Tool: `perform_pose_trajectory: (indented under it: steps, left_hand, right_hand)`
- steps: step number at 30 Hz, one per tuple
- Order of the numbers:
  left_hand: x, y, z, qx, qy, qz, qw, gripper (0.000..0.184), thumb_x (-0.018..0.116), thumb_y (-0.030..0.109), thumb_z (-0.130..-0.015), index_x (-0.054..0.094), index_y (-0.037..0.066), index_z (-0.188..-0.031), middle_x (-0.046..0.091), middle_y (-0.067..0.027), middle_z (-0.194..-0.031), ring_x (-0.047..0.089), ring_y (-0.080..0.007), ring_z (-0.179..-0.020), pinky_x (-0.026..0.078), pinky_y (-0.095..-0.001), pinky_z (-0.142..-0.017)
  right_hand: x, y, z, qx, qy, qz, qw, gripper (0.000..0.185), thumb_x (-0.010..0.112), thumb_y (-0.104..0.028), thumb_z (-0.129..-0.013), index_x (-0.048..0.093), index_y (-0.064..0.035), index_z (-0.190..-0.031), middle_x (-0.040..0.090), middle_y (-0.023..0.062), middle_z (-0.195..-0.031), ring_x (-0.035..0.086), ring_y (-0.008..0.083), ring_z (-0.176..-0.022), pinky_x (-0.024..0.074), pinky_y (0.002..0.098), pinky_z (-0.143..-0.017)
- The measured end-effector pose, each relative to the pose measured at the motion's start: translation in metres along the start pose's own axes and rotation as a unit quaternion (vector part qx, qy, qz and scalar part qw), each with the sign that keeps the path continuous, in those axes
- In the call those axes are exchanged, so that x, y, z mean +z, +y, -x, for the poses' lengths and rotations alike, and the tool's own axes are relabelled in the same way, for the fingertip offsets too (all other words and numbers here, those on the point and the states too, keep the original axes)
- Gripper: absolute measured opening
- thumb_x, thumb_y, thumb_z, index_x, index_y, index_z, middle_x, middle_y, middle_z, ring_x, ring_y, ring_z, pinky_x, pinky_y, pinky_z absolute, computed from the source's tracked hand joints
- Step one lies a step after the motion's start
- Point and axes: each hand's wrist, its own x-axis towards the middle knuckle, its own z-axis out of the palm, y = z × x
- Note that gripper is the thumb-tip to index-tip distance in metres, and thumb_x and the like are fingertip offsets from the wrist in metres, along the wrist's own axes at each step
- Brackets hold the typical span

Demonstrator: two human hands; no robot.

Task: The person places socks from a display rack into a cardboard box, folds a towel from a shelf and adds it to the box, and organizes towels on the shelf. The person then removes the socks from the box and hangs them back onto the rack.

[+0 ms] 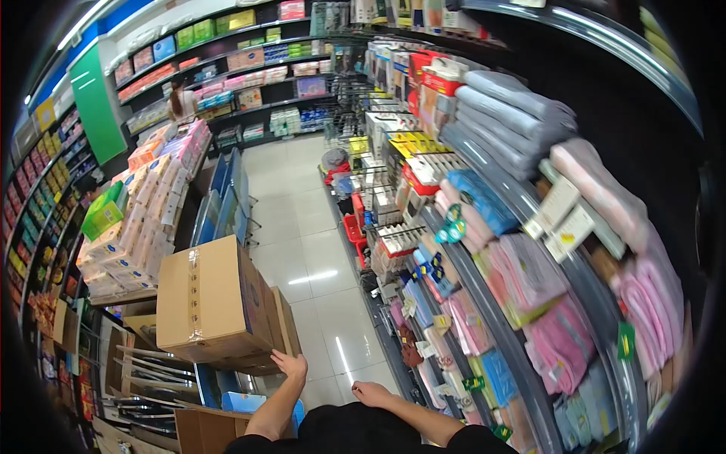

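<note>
A large brown cardboard box (215, 299), taped down its side, stands at the left at the end of a packed display. My left hand (290, 365) is at the box's lower right corner, its fingers stretched out and seeming to touch the cardboard. I cannot tell whether it bears any weight. In front of my body, over the aisle floor, my right hand (370, 393) is loosely closed with its fingers curled in. Nothing shows in it. Another piece of cardboard (285, 325) stands against the box's right side.
Wrapped tissue packs (140, 204) are piled behind the box. Shelves of folded towels (522, 265) line the right side. A tiled aisle (302, 227) runs between. An opened carton (204, 431) sits low at the left. A person (181, 102) stands near the back shelves.
</note>
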Motion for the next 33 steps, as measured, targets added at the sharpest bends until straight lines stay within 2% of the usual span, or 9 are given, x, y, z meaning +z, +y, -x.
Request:
perform_pose_trajectory:
  steps: [3,7,9,11,15,19,22,25,33]
  left_hand:
    - [0.003,0.017,-0.025,0.014,-0.028,0.051,0.998,0.101,0.068,0.011,-0.077,0.004,0.003,-0.154,0.01,-0.0279,-0.158,0.02,-0.042,-0.145,0.024,-0.0453,-0.119]
    - [0.023,0.021,-0.069,0.003,-0.01,0.008,1.0,0.098,0.066,0.011,-0.078,0.005,0.004,-0.154,0.017,-0.0275,-0.157,0.028,-0.0421,-0.142,0.03,-0.0454,-0.117]
    - [0.034,0.025,-0.099,-0.122,0.014,0.009,0.992,0.093,0.064,0.01,-0.081,0.006,0.006,-0.154,0.022,-0.027,-0.155,0.034,-0.044,-0.139,0.034,-0.048,-0.114]
    - [0.035,0.032,-0.125,-0.194,-0.021,0.018,0.981,0.092,0.062,0.011,-0.085,0.003,0.005,-0.154,0.024,-0.0275,-0.153,0.031,-0.0411,-0.141,0.026,-0.0432,-0.119]
    - [0.049,0.071,-0.183,-0.255,0.008,-0.051,0.966,0.076,0.063,0.017,-0.088,0.018,0.011,-0.15,0.036,-0.0251,-0.145,0.042,-0.0456,-0.132,0.036,-0.0522,-0.111]
    - [0.06,0.127,-0.243,-0.305,0.026,-0.008,0.952,0.069,0.06,0.018,-0.09,0.021,0.008,-0.146,0.035,-0.0265,-0.144,0.039,-0.0447,-0.134,0.035,-0.0528,-0.111]
    - [0.138,0.073,-0.364,-0.36,0.107,0.098,0.922,0.068,0.06,0.019,-0.091,0.021,0.008,-0.146,0.033,-0.0263,-0.146,0.036,-0.0443,-0.136,0.033,-0.0523,-0.113]
    - [0.101,0.157,-0.356,-0.264,0.01,0.033,0.964,0.069,0.06,0.017,-0.09,0.021,0.01,-0.146,0.031,-0.027,-0.148,0.034,-0.0434,-0.138,0.031,-0.0509,-0.115]
    - [0.103,0.232,-0.413,-0.132,-0.031,0.041,0.99,0.08,0.067,0.008,-0.081,0.02,0.009,-0.145,0.042,-0.0314,-0.135,0.044,-0.0426,-0.129,0.038,-0.0511,-0.109]
  right_hand:
    - [-0.023,0.009,-0.034,-0.012,-0.02,0.008,1.0,0.028,0.051,-0.029,-0.096,0.061,-0.0047,-0.107,0.069,0.0187,-0.097,0.066,0.0391,-0.091,0.0511,0.0483,-0.081]
    - [-0.043,0.012,-0.078,-0.007,-0.037,0.004,0.999,0.028,0.051,-0.029,-0.096,0.061,-0.005,-0.106,0.069,0.0187,-0.098,0.066,0.039,-0.092,0.051,0.0483,-0.081]
    - [-0.05,0.011,-0.098,-0.015,-0.035,-0.011,0.999,0.028,0.052,-0.03,-0.096,0.061,-0.0054,-0.106,0.069,0.0187,-0.098,0.065,0.0392,-0.093,0.0508,0.0482,-0.081]
    - [-0.06,0.01,-0.122,0.003,-0.056,-0.024,0.998,0.029,0.054,-0.031,-0.096,0.061,-0.0059,-0.109,0.069,0.0193,-0.098,0.065,0.0387,-0.094,0.0509,0.0468,-0.082]
    - [-0.086,0.018,-0.184,0.021,-0.047,-0.029,0.998,0.03,0.055,-0.031,-0.095,0.062,-0.0052,-0.108,0.069,0.0188,-0.099,0.066,0.0378,-0.094,0.051,0.0464,-0.083]
    - [-0.13,0.004,-0.253,0.076,-0.025,-0.008,0.997,0.03,0.056,-0.031,-0.095,0.062,-0.0051,-0.108,0.07,0.0181,-0.1,0.066,0.037,-0.096,0.0516,0.0457,-0.083]
    - [-0.162,-0.007,-0.308,0.067,-0.004,-0.024,0.997,0.029,0.057,-0.03,-0.095,0.063,-0.0049,-0.108,0.07,0.017,-0.096,0.068,0.0357,-0.093,0.0524,0.044,-0.081]
    - [-0.188,-0.02,-0.348,0.072,0.039,-0.047,0.996,0.027,0.057,-0.028,-0.095,0.063,-0.0036,-0.106,0.071,0.0159,-0.092,0.069,0.033,-0.088,0.053,0.0419,-0.078]
    - [-0.226,-0.024,-0.448,0.084,0.007,-0.061,0.995,0.029,0.058,-0.029,-0.095,0.062,-0.0028,-0.107,0.071,0.0159,-0.095,0.068,0.0335,-0.091,0.053,0.0436,-0.08]
